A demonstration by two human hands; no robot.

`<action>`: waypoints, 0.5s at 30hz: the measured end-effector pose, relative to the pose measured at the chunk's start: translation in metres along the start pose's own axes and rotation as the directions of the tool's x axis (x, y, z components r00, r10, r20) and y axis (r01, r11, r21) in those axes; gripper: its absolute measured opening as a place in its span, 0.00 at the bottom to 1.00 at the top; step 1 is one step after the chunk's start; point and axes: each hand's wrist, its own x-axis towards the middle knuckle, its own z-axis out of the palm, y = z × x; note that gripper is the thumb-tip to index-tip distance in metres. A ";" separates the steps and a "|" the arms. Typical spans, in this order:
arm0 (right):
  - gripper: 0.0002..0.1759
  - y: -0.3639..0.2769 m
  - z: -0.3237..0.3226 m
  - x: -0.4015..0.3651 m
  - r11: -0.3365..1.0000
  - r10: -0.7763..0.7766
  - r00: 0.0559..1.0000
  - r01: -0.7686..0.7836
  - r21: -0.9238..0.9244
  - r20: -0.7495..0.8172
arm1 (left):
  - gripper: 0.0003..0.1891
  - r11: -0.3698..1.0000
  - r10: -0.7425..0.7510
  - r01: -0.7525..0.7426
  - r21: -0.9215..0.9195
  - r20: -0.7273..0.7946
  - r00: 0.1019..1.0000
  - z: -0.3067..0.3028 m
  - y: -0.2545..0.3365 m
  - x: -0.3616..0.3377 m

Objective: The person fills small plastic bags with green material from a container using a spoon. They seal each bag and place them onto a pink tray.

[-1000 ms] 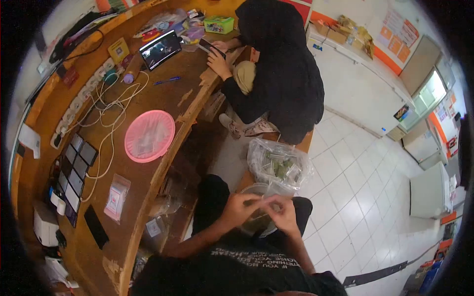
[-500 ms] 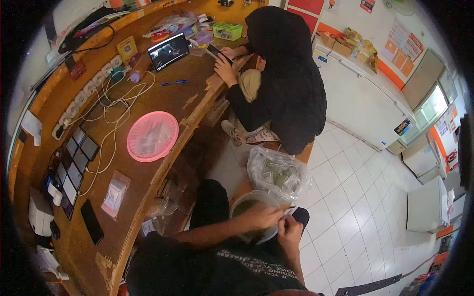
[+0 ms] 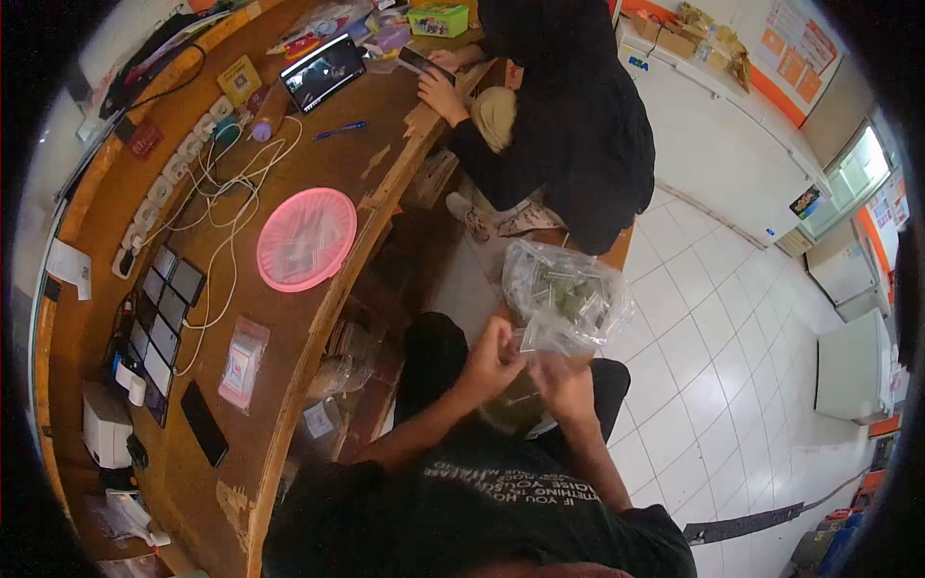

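Observation:
Near the lower middle, my left hand (image 3: 489, 364) is closed, with its fingertips pinched at a small clear plastic piece (image 3: 521, 340). My right hand (image 3: 567, 387) is close beside it, its fingers smeared by motion. Just beyond both hands lies a large clear plastic bag (image 3: 599, 323) that holds small clear packets with green contents (image 3: 570, 292). Below the hands, between my knees, a tub with green contents (image 3: 513, 409) is partly hidden by my hands and forearms.
A person in black (image 3: 578, 125) sits ahead, holding a phone (image 3: 421, 64). On the wooden counter (image 3: 289, 361) at left are a pink basket (image 3: 306, 239) with clear plastic, a tablet (image 3: 323, 73), cables, several phones and a packet (image 3: 244, 364). White tiled floor (image 3: 713, 385) lies at right.
Both hands have moved forward from over the tub to the near edge of the plastic bag. The small clear plastic piece now shows between them. The camera view has shifted.

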 end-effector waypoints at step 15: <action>0.07 -0.014 -0.021 -0.002 0.499 0.386 0.839 -0.540 0.678 0.384 | 0.26 0.903 0.428 -0.413 -0.118 0.173 0.887 -0.026 0.010 -0.008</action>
